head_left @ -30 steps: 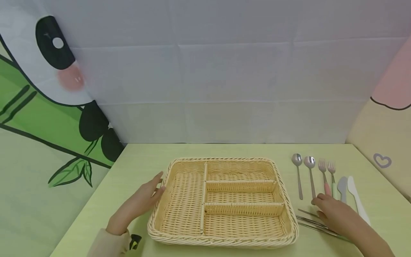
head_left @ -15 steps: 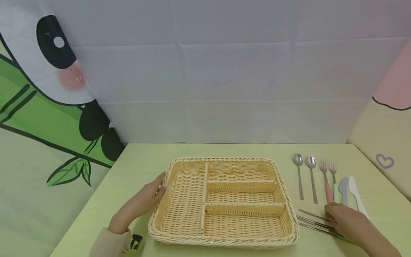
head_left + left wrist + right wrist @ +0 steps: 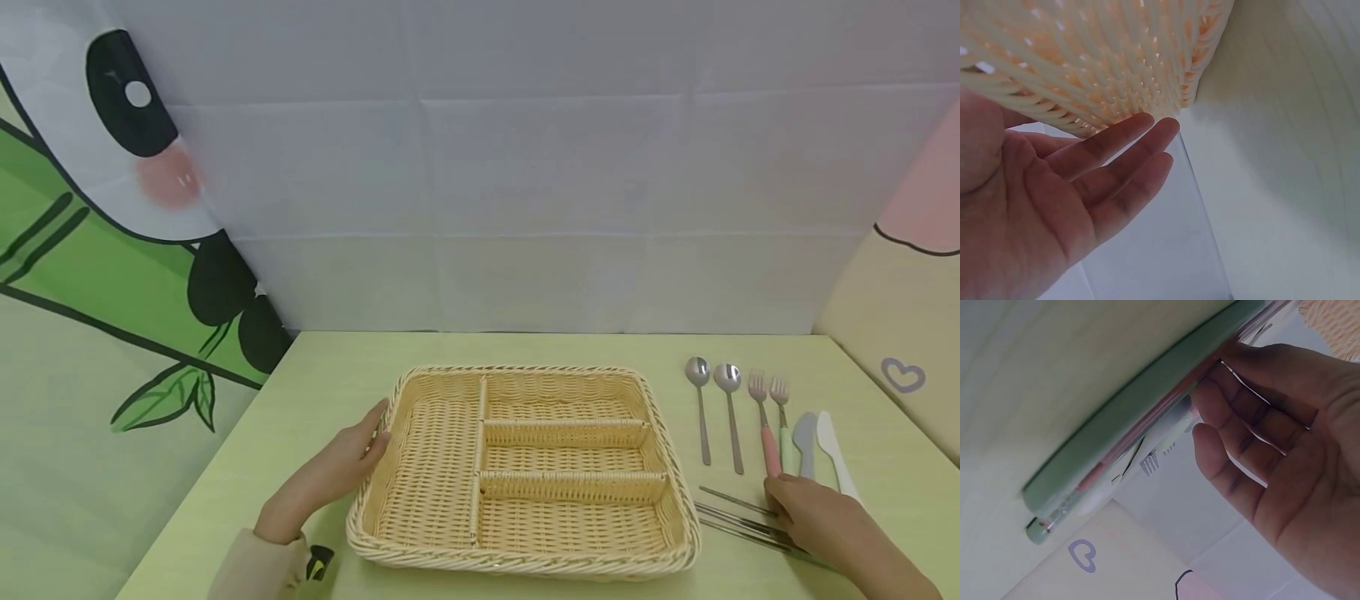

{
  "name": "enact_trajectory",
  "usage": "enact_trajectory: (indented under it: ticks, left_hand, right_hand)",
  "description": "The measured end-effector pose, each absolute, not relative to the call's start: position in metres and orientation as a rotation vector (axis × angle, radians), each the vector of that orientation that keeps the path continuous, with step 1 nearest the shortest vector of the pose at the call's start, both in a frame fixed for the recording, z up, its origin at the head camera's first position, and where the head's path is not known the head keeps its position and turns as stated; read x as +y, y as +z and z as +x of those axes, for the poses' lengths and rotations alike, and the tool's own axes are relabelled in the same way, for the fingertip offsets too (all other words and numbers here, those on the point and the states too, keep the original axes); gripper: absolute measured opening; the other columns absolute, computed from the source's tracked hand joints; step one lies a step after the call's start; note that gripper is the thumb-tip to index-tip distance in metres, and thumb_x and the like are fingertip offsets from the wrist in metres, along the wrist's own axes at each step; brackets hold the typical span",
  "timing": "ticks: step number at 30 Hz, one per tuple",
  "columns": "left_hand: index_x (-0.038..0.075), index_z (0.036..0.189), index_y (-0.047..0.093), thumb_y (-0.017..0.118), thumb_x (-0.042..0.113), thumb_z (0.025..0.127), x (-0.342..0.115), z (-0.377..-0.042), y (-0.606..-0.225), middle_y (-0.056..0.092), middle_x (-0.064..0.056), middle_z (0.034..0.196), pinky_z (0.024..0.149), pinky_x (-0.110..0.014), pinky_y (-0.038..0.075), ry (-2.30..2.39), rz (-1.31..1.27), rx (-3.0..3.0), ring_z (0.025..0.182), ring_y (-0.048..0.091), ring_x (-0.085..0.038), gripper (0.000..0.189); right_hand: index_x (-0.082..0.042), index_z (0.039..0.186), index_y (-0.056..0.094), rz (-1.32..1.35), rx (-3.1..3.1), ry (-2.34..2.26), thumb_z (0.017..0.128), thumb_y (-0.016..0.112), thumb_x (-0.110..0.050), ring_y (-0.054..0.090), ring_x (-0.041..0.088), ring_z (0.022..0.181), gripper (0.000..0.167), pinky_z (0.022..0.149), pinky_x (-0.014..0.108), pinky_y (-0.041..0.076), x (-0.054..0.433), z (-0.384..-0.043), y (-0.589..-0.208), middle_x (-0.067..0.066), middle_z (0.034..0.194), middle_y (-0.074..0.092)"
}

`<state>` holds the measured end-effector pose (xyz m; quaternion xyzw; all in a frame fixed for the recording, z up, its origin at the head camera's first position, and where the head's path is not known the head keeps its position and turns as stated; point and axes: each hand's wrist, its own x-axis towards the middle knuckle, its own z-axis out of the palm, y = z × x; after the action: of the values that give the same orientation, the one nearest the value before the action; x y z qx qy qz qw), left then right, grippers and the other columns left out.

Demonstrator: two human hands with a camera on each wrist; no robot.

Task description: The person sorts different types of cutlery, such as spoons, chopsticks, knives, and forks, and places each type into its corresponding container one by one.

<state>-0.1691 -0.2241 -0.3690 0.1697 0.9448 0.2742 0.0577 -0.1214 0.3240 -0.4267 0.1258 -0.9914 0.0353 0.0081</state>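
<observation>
A wicker basket [image 3: 521,517] with dividers sits in front of me. My left hand [image 3: 341,467] rests at its left rim, thumb on top. In the left wrist view the extended fingers [image 3: 1119,178] lie along the outside of the woven wall. My right hand [image 3: 821,517] is over several metal chopsticks [image 3: 738,520] to the right of the basket. Its thumb and index finger pinch at them, with the index tip hidden. In the right wrist view the other fingers [image 3: 1210,447] are loosely bent beside a green-handled chopstick [image 3: 1116,428].
Behind the right hand lie two spoons [image 3: 732,425], a pink-handled fork [image 3: 770,450], a green-handled fork [image 3: 785,442], a grey knife [image 3: 804,437] and a white knife [image 3: 834,446]. A pale wall covering [image 3: 540,208] rises at the table's back edge.
My right hand has moved right and nearer to me, from the spoon handle's end to the chopsticks. The left hand has moved in slightly against the basket rim.
</observation>
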Motion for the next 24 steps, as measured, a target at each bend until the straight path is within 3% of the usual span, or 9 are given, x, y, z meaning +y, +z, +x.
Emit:
enact_trajectory:
  ticks: [11, 17, 22, 24]
  left_hand:
    - [-0.013, 0.140, 0.012, 0.036, 0.014, 0.100, -0.224, -0.170, -0.372, 0.028, -0.033, 0.141, 0.096, -0.050, 0.039, 0.813, 0.539, 2.873, 0.122, 0.043, -0.041, 0.055]
    - [-0.013, 0.141, 0.011, 0.033, 0.012, 0.100, -0.223, -0.169, -0.376, 0.025, -0.032, 0.143, 0.101, -0.051, 0.032, 0.839, 0.534, 2.880, 0.130, 0.032, -0.040, 0.053]
    - [-0.014, 0.140, 0.009, 0.031, 0.011, 0.100, -0.220, -0.169, -0.378, 0.021, -0.032, 0.144, 0.103, -0.052, 0.029, 0.834, 0.520, 2.892, 0.132, 0.027, -0.041, 0.053]
    - [-0.014, 0.140, 0.008, 0.031, 0.012, 0.100, -0.220, -0.169, -0.377, 0.020, -0.032, 0.144, 0.103, -0.052, 0.029, 0.819, 0.518, 2.897, 0.132, 0.026, -0.041, 0.053]
  right_hand:
    - [-0.020, 0.066, 0.037, 0.419, -3.039, 0.025, 0.072, 0.074, -0.018, 0.031, 0.005, 0.054, 0.037, 0.047, 0.027, 0.029, 0.325, -0.120, -0.430, -0.009, 0.061, 0.034]
    - [-0.019, 0.068, 0.038, 0.379, -3.061, 0.024, 0.070, 0.076, -0.022, 0.035, 0.008, 0.055, 0.038, 0.047, 0.029, 0.031, 0.325, -0.121, -0.425, -0.009, 0.061, 0.037]
    - [-0.018, 0.069, 0.041, 0.384, -2.981, 0.032, 0.068, 0.072, -0.012, 0.034, 0.008, 0.053, 0.032, 0.045, 0.029, 0.031, 0.324, -0.120, -0.419, -0.009, 0.061, 0.038]
    - [-0.013, 0.078, 0.050, 0.412, -2.906, 0.022, 0.065, 0.068, -0.007, 0.031, 0.007, 0.051, 0.023, 0.044, 0.027, 0.028, 0.323, -0.120, -0.418, -0.011, 0.061, 0.037]
